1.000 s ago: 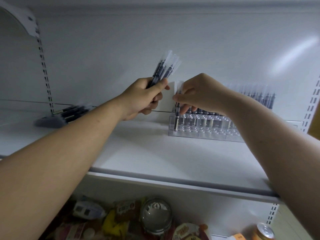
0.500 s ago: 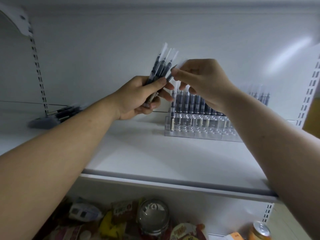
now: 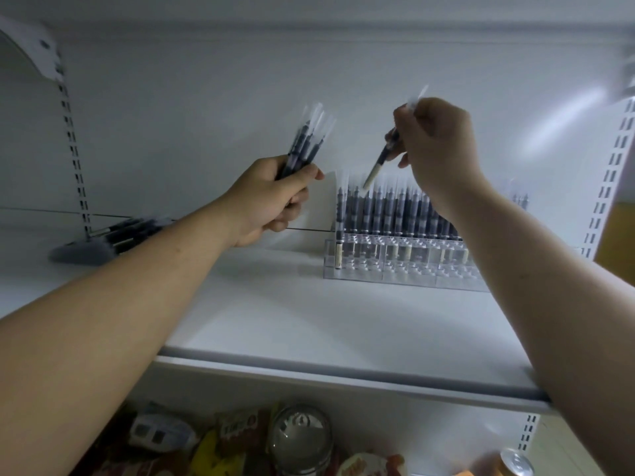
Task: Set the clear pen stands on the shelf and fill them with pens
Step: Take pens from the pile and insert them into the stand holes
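A clear pen stand sits on the white shelf against the back wall, its rear rows filled with dark upright pens. My left hand is left of the stand and grips a bundle of dark pens in clear sleeves, pointing up. My right hand is above the stand and pinches a single pen, tilted with its pale tip down toward the stand's left end. My right forearm hides the stand's right part.
More loose dark pens lie on the shelf at far left beside a slotted upright. Another slotted upright stands at right. Below the shelf are snack packets, a glass jar lid and a can.
My right hand took one pen from the bundle in my left hand and carried it right and up, over the stand. My left hand shifted slightly left.
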The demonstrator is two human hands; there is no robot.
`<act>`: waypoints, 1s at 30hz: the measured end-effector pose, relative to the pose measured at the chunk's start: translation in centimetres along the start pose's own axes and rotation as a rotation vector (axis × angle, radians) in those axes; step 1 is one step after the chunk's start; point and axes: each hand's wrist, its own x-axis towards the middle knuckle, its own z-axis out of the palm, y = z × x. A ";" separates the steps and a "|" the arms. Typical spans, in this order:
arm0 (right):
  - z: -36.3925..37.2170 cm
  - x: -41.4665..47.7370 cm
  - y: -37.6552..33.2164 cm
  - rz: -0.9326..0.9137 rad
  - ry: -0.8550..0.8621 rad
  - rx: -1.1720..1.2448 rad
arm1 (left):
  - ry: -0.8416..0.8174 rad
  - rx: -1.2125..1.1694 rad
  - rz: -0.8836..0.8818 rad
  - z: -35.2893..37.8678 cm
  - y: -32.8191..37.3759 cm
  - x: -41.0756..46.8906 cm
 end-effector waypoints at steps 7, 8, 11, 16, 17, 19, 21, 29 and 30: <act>1.1 -1.3 0.6 -0.022 -0.262 -0.315 | -0.008 0.025 -0.030 0.3 -0.5 0.1; 1.2 -1.4 0.5 -0.024 -0.281 -0.326 | -0.009 0.020 -0.030 0.3 -0.5 0.1; 1.5 -1.8 0.3 -0.013 -0.329 -0.337 | -0.012 0.007 -0.017 0.2 -0.4 0.2; 1.9 -2.5 0.3 0.025 -0.463 -0.429 | -0.038 0.021 -0.007 0.2 -0.6 0.3; 1.9 -2.6 0.3 0.042 -0.489 -0.436 | -0.043 0.027 -0.004 0.2 -0.6 0.3; 1.8 -2.7 0.4 0.074 -0.519 -0.442 | -0.049 0.034 0.002 0.2 -0.7 0.3; 1.8 -2.5 0.5 0.104 -0.523 -0.437 | -0.052 0.040 0.007 0.2 -0.7 0.3; 1.8 -2.6 1.0 0.177 -0.640 -0.449 | -0.053 0.097 0.006 0.3 -0.6 0.2; 1.8 -2.6 1.0 0.173 -0.638 -0.453 | -0.052 0.104 0.006 0.4 -0.6 0.1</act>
